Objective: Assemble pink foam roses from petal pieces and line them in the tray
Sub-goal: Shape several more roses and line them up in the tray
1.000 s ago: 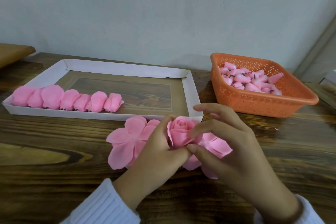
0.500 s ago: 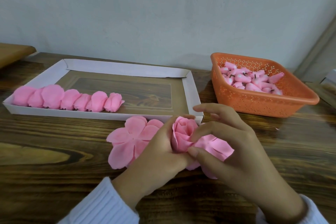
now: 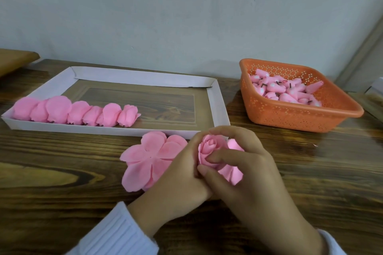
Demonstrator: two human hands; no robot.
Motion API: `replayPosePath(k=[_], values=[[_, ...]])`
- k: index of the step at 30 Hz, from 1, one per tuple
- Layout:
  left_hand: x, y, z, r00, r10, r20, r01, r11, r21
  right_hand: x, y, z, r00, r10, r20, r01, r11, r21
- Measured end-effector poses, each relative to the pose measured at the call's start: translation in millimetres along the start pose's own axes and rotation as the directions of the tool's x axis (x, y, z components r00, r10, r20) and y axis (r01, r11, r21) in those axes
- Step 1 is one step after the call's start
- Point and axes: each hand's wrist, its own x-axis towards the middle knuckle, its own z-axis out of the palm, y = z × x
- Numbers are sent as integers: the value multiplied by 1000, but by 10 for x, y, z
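Pink roses [image 3: 76, 114] in a white tray [image 3: 216, 107], orange dotted basket [image 3: 290, 118], dark wood-grain table [image 3: 62, 172].

A small handcraft work spot, whether in a home or a workshop cannot be told. A wooden table [image 3: 62, 172] stands against a plain painted wall [image 3: 186, 16]. On it are a cardboard tray [image 3: 134, 77] with a row of pink foam roses [image 3: 78, 113] on the left, a plastic basket [image 3: 290, 118] of buds [image 3: 286, 91] on the far right, and loose petal pieces [image 3: 149, 159] near.
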Motion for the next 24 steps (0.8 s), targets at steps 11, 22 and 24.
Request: replayPosePath(k=[11, 22, 24], values=[[62, 37, -106, 951, -131, 279, 295, 652, -699, 33, 71, -193, 984, 65, 164, -91, 983, 158], [54, 57, -69, 944, -233, 235, 331, 672, -662, 36, 73, -229, 974, -6, 226, -23, 992, 127], [48, 60, -66, 942, -241, 235, 336, 683, -648, 39, 76, -226, 985, 24, 172, -50, 988, 146]])
